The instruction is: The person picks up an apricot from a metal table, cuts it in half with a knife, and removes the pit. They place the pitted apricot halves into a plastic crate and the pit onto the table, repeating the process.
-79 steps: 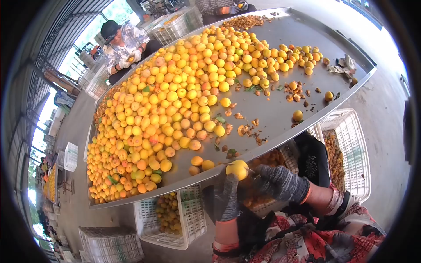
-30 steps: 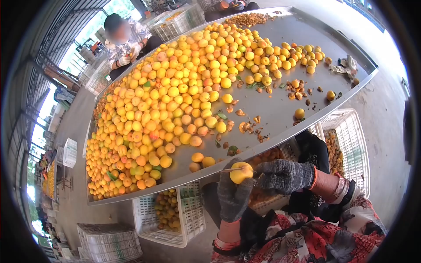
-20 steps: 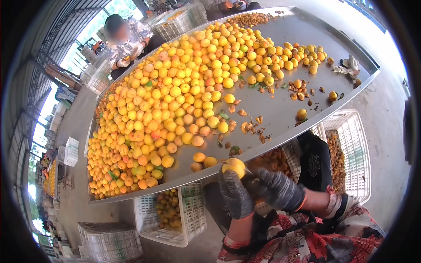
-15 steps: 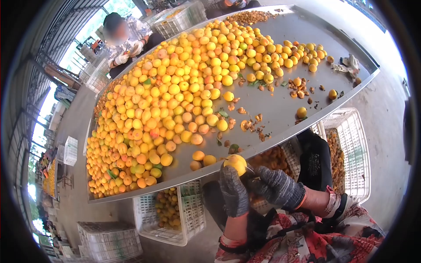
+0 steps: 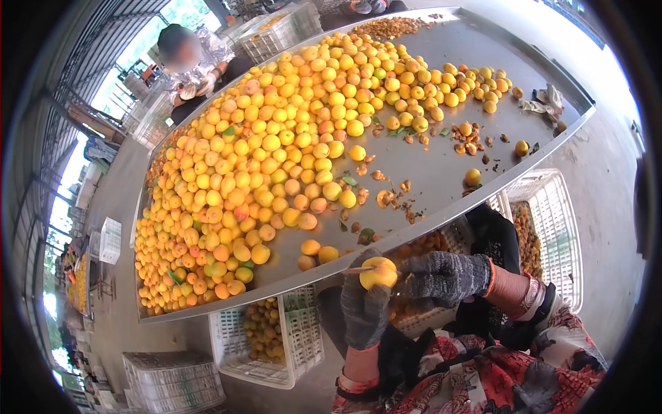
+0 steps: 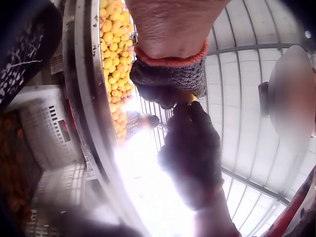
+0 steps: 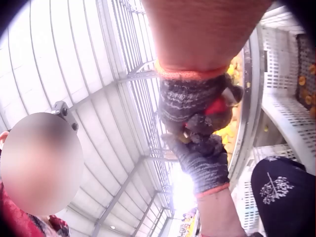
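My gloved left hand (image 5: 365, 314) holds up a yellow apricot (image 5: 381, 277) just off the near edge of the metal table. A thin knife blade (image 5: 357, 270) lies against the apricot, its tip sticking out to the left. My gloved right hand (image 5: 447, 277) grips the knife close beside the fruit. Something red, apparently the knife's handle (image 7: 216, 106), shows in the right wrist view within that hand's grip. Both wrist views show the two gloves meeting; in the left wrist view only a sliver of the apricot (image 6: 189, 98) shows between them.
A large heap of apricots (image 5: 262, 159) covers the left of the rimmed metal table (image 5: 476, 58). Scraps and pits (image 5: 394, 200) lie near its front. White crates (image 5: 303, 331) with fruit stand below, another crate (image 5: 562, 241) at right. A person (image 5: 196, 65) sits across the table.
Over the last half second the apricot has turned, and the blade now shows across its left side. The right hand has swung level with the fruit and closer to the left.
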`<action>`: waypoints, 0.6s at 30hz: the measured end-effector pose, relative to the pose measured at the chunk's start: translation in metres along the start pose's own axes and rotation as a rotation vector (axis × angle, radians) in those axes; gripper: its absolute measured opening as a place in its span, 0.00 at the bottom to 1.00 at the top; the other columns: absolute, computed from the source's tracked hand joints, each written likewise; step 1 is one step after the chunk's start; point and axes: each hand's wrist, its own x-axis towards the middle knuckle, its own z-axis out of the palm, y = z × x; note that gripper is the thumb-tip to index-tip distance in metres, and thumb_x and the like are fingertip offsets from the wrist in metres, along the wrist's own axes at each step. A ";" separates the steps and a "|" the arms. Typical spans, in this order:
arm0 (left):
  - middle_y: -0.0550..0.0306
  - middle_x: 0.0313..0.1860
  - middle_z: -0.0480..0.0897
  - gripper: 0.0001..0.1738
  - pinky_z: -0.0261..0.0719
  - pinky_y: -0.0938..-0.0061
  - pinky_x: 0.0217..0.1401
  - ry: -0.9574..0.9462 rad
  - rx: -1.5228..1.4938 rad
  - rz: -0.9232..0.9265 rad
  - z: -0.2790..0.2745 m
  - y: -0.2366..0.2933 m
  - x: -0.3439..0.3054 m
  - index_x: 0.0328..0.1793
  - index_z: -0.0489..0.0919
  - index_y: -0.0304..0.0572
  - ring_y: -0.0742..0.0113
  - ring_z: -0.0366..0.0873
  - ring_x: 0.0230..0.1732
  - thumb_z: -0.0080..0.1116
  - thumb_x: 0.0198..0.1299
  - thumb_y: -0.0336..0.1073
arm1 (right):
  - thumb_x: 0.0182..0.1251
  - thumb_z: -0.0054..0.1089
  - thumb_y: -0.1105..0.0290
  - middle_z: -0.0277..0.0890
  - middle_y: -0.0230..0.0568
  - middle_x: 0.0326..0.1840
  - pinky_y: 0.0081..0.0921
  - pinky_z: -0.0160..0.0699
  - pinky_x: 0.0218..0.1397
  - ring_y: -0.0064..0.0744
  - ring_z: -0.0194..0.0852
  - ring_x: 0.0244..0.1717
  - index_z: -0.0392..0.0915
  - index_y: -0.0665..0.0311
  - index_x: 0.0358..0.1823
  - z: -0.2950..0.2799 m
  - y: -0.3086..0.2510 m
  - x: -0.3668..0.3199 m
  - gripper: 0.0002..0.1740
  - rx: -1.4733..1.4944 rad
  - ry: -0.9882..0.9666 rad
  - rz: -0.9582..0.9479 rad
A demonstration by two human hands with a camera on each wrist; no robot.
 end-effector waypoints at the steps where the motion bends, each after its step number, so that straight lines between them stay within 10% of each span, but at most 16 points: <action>1: 0.46 0.37 0.78 0.20 0.73 0.66 0.39 0.031 0.161 -0.019 0.002 -0.001 -0.003 0.49 0.73 0.36 0.50 0.76 0.37 0.43 0.62 0.46 | 0.54 0.56 0.67 0.67 0.52 0.51 0.36 0.72 0.51 0.46 0.70 0.49 0.70 0.67 0.49 0.001 0.002 -0.001 0.20 -0.060 0.024 -0.019; 4: 0.46 0.36 0.78 0.20 0.71 0.67 0.38 0.085 0.112 -0.335 0.008 0.032 0.005 0.47 0.75 0.36 0.50 0.74 0.35 0.45 0.62 0.45 | 0.51 0.54 0.79 0.72 0.50 0.43 0.33 0.77 0.43 0.46 0.74 0.42 0.73 0.67 0.46 0.009 0.003 0.000 0.18 -0.078 0.027 0.050; 8: 0.45 0.36 0.77 0.19 0.69 0.65 0.37 0.187 0.130 -0.295 0.017 0.031 0.003 0.44 0.76 0.35 0.51 0.73 0.34 0.47 0.61 0.45 | 0.55 0.55 0.69 0.67 0.47 0.53 0.34 0.73 0.48 0.44 0.71 0.49 0.67 0.66 0.54 0.007 -0.020 0.007 0.24 0.165 -0.199 0.518; 10: 0.44 0.38 0.76 0.20 0.70 0.66 0.39 0.123 -0.232 -0.608 0.017 0.027 0.002 0.44 0.75 0.34 0.50 0.73 0.36 0.47 0.60 0.46 | 0.54 0.54 0.69 0.68 0.47 0.53 0.32 0.74 0.48 0.43 0.72 0.48 0.68 0.66 0.53 0.009 -0.021 0.006 0.23 0.177 -0.164 0.560; 13: 0.55 0.43 0.75 0.17 0.70 0.77 0.47 0.105 -0.351 -0.497 0.013 0.012 -0.006 0.49 0.69 0.35 0.70 0.71 0.42 0.55 0.56 0.36 | 0.53 0.54 0.70 0.68 0.47 0.51 0.32 0.74 0.46 0.42 0.72 0.46 0.71 0.66 0.51 0.013 -0.008 -0.005 0.21 -0.123 -0.053 0.077; 16: 0.54 0.45 0.74 0.18 0.70 0.77 0.48 -0.002 -0.258 -0.234 0.011 -0.006 -0.013 0.50 0.69 0.35 0.69 0.72 0.43 0.55 0.55 0.35 | 0.57 0.51 0.76 0.73 0.46 0.45 0.28 0.78 0.36 0.34 0.78 0.31 0.70 0.70 0.51 0.006 -0.011 0.002 0.19 -0.165 -0.005 -0.039; 18: 0.49 0.45 0.74 0.19 0.71 0.67 0.42 -0.055 -0.186 -0.104 0.006 -0.011 -0.011 0.52 0.67 0.43 0.59 0.73 0.41 0.55 0.54 0.32 | 0.53 0.54 0.74 0.71 0.48 0.47 0.30 0.77 0.40 0.38 0.75 0.38 0.72 0.69 0.49 0.002 -0.021 0.001 0.19 0.295 -0.053 0.279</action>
